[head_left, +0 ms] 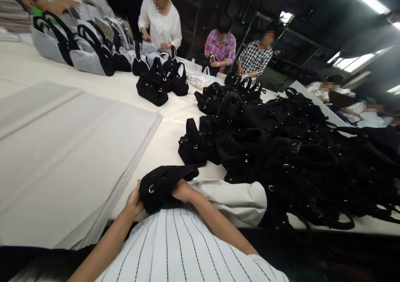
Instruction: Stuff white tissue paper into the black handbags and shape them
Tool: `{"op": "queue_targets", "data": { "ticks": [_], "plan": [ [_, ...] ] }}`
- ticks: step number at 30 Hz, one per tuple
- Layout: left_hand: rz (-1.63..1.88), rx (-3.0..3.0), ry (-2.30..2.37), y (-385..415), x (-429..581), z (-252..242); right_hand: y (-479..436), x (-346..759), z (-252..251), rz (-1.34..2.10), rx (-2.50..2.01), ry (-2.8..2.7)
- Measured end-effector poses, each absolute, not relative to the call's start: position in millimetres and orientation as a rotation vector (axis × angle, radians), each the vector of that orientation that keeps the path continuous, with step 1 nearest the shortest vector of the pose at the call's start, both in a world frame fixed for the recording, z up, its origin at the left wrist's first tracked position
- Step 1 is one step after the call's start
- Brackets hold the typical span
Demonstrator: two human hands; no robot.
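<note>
A small black fabric handbag (pixel 164 182) with a gold ring is held up against my striped shirt at the table's near edge. My left hand (pixel 135 200) grips its left end, the fingers partly hidden behind the cloth. At the bag's right side is my right hand (pixel 183 191), closed on the fabric, with its fingertips out of sight. Beside my right forearm lies a rolled bundle of pale paper (pixel 237 196). Another black handbag (pixel 193 144) stands just beyond, its handle upright.
A large heap of black handbags (pixel 281 136) covers the table's right side. Stacked pale paper sheets (pixel 68 157) lie on the left. Grey-and-black bags (pixel 89 54) stand at the far left. Several people work across the table, one in a plaid shirt (pixel 220 46).
</note>
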State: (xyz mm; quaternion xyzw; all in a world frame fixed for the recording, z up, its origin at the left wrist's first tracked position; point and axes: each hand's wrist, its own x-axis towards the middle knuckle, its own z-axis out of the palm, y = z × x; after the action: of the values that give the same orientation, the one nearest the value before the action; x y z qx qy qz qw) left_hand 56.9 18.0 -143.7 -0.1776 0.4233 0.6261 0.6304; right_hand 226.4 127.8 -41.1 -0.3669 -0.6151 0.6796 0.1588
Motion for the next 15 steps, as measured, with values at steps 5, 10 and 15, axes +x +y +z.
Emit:
{"op": "queue_targets", "data": {
  "ticks": [5, 10, 15],
  "plan": [
    [1.54, -0.487, 0.963, 3, 33, -148, 115, 267, -33, 2.186, -1.05, -1.595],
    [1.577, -0.528, 1.155, -13, 40, -173, 107, 310, -73, 2.193, -1.497, -1.624],
    [1.495, -0.268, 1.323, -38, 39, -184, 110, 323, -96, 2.244, -1.346, -0.847]
  ]
}}
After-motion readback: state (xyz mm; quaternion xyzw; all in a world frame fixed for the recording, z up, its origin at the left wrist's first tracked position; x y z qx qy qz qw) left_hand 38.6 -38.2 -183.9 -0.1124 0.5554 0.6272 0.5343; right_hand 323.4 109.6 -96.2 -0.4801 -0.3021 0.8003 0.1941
